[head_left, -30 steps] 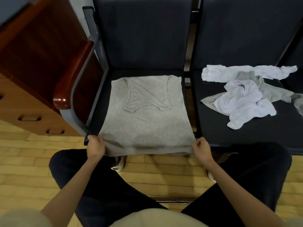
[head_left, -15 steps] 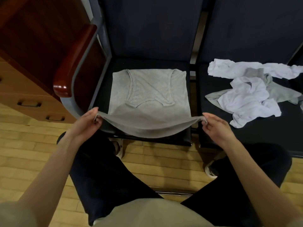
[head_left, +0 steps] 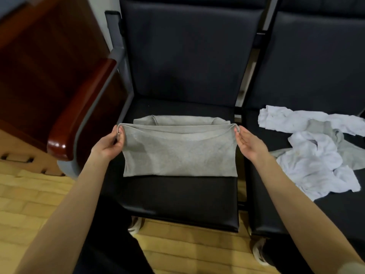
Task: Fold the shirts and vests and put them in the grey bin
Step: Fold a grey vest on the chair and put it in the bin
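Note:
A grey vest [head_left: 177, 151] lies on the left black chair seat [head_left: 177, 198], its lower half doubled over toward the chair back. My left hand [head_left: 108, 144] pinches the hem's left corner and my right hand [head_left: 248, 144] pinches its right corner, both near the vest's shoulder straps. The hem is held taut between them, just above the cloth beneath. On the right seat sits a loose heap of white and grey shirts [head_left: 316, 155]. No grey bin is in view.
A dark red wooden armrest [head_left: 79, 115] on a grey frame borders the left chair. A wooden cabinet with drawers [head_left: 29, 76] stands further left. The floor [head_left: 29, 204] is light wood. My dark-trousered legs are below the seat's front edge.
Both hands lifted the vest's bottom hem off the seat's front edge and carried it away from me over the vest, folding it in half. The camera moved closer.

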Demonstrator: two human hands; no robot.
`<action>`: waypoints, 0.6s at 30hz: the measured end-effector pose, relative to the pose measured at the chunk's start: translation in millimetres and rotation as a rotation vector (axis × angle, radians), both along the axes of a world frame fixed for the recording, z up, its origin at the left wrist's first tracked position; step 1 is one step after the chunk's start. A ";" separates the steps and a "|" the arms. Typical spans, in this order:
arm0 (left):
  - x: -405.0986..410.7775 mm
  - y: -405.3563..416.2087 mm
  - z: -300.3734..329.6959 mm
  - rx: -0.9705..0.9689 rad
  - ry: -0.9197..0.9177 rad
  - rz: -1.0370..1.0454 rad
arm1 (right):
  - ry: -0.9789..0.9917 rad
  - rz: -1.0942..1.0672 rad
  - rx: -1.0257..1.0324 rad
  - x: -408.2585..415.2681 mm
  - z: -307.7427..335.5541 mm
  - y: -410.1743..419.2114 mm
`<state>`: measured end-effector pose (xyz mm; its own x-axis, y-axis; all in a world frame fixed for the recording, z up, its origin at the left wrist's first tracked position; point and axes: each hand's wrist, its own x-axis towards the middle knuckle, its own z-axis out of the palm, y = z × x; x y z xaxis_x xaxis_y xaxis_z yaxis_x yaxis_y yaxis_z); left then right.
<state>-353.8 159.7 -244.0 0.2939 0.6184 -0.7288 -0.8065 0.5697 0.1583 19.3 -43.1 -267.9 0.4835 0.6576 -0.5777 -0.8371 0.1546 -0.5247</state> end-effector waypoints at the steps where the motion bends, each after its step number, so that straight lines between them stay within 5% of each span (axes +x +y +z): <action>1: 6.3 11.2 -4.7 -0.018 0.009 -0.009 | 0.005 -0.002 0.007 4.2 -3.8 10.1; 9: 47.8 81.6 -41.9 -0.097 0.089 -0.011 | 0.034 -0.063 -0.142 38.6 -37.5 63.2; 13: 61.2 90.5 -58.3 -0.090 0.222 -0.001 | -0.110 0.128 -0.205 40.4 -49.6 68.9; 15: 71.7 81.8 -66.5 0.056 0.439 -0.058 | -0.358 0.231 -0.277 39.2 -53.9 70.1; 18: 87.8 61.0 -78.5 0.617 1.166 -0.326 | -0.890 0.473 -0.298 36.0 -63.3 72.1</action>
